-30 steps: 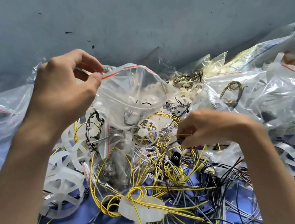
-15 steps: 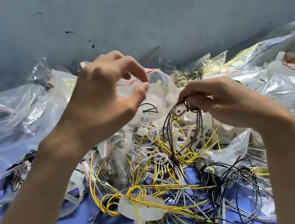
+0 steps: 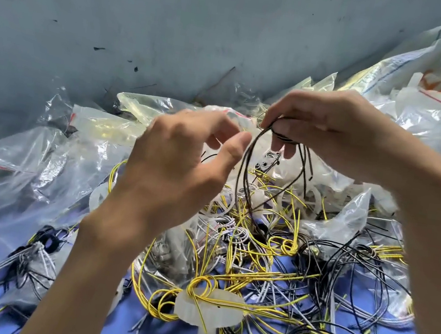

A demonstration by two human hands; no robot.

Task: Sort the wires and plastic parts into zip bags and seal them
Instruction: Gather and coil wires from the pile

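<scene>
You're pinching black wires (image 3: 241, 169) at 12 w/ R hand (image 3: 332, 131); L hand (image 3: 174, 166) is hovering loosely curled, empty. Tails are dipping into yellow wires (image 3: 286, 245) at 6, risking snags.

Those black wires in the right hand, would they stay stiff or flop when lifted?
Probably floppy: the black wires droop in a loop below the right hand. Likely to snag too, since their lower ends run into the yellow wires.
</scene>
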